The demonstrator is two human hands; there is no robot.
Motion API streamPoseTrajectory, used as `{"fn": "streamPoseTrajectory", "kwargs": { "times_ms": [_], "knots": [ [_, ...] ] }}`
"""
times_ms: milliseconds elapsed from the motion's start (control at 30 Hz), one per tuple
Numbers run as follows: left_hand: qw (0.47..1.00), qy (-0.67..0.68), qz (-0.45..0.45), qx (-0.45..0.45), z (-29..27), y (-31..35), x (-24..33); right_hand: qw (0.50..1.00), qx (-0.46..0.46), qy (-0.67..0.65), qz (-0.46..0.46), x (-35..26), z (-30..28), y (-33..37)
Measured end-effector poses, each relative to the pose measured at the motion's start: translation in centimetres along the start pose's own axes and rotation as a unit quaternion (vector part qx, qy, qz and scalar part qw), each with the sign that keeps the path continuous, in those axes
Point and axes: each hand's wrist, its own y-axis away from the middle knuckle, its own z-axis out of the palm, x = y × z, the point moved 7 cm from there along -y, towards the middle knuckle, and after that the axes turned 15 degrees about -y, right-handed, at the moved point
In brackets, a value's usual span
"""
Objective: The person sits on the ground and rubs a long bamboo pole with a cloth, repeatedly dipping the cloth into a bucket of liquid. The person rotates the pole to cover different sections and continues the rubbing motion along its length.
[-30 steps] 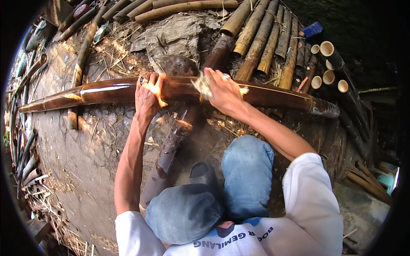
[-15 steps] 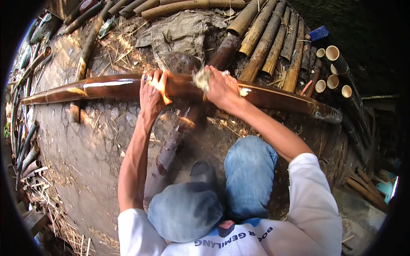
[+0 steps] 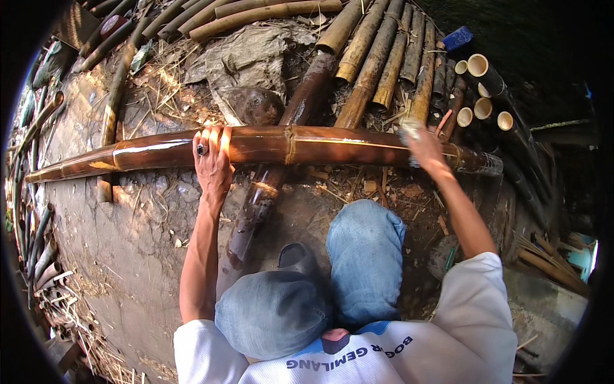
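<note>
The glossy pole [image 3: 345, 144] is laid across a crosspiece [image 3: 252, 214], seemingly for support; it is gripped by the left hand [image 3: 213, 160], apparently for steadiness; a pale wad [image 3: 410, 132] is clasped against it by the right hand [image 3: 427, 151].

Crumpled grey sheeting [image 3: 252, 54] is spread at upper centre, with a rounded brown lump [image 3: 257, 107] positioned below. Cut bamboo poles [image 3: 378, 61] are laid side by side at upper right, near a blue object [image 3: 457, 40].
</note>
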Motion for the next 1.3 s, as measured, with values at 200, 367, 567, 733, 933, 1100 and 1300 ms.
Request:
{"fn": "streamPoseTrajectory", "kwargs": {
  "times_ms": [200, 367, 567, 733, 933, 1100, 1300],
  "knots": [
    [0.993, -0.029, -0.038, 0.111, 0.6, -0.3, 1.4, 0.980, -0.062, -0.015, -0.189, -13.2, 8.4, 2.1],
    [0.999, -0.031, -0.001, -0.034, 2.0, -0.9, 1.6, 0.905, 0.006, 0.009, -0.425, -19.1, 12.7, 4.3],
    [0.969, -0.041, 0.090, -0.228, -0.8, -6.0, 0.5, 0.962, 0.147, 0.204, -0.111, 8.3, -3.9, 0.0],
    [0.975, 0.026, 0.149, -0.162, 2.3, -4.8, 0.3, 0.990, 0.112, 0.047, -0.077, 3.6, -1.4, -1.2],
    [0.991, -0.100, 0.066, -0.059, 1.5, -3.6, 0.5, 0.880, 0.109, -0.034, -0.461, -20.0, 14.7, 5.7],
    [0.997, -0.047, 0.046, -0.029, 1.1, -2.1, -2.8, 0.937, 0.178, -0.013, -0.301, -4.2, 3.0, 2.9],
    [0.998, -0.055, 0.032, 0.011, 0.5, -1.5, -2.5, 0.973, 0.210, 0.024, -0.095, 0.1, -0.1, 0.1]
  ]
}}
